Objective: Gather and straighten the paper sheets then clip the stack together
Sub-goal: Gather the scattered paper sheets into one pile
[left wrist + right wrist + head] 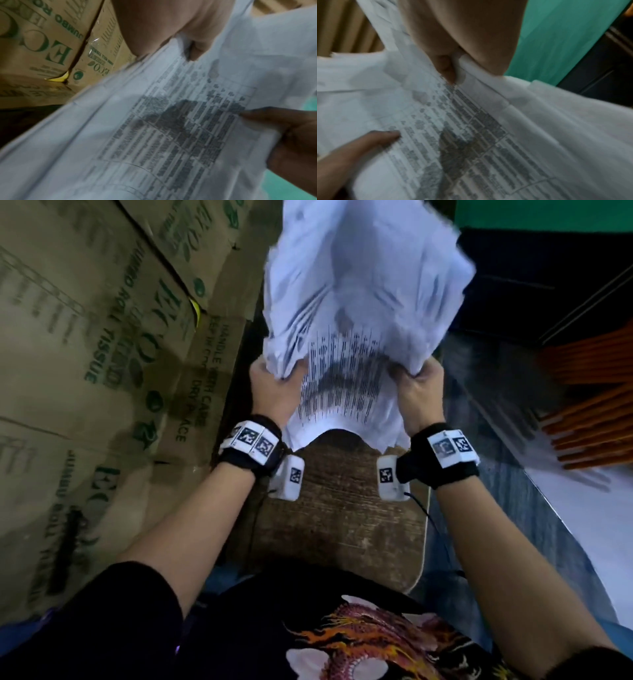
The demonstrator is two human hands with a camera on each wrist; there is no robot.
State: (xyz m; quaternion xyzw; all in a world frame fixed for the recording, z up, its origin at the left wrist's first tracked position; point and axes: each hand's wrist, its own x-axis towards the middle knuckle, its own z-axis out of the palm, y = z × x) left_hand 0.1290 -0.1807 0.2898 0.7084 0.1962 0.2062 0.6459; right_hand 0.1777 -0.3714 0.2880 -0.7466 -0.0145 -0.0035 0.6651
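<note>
Left hand [274, 386] and right hand [416, 390] each grasp one side edge of the stack of printed paper sheets [356, 313], thumbs on top; the stack is held raised above the wooden board [339, 518], its sheets uneven and sagging between the hands. Cardboard boxes [96, 347] stand left of the board; orange sticks [589, 412] lie to its right.

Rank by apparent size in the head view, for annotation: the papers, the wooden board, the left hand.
1. papers, largest, though nearest the camera.
2. wooden board, partly hidden.
3. left hand, smallest.
</note>
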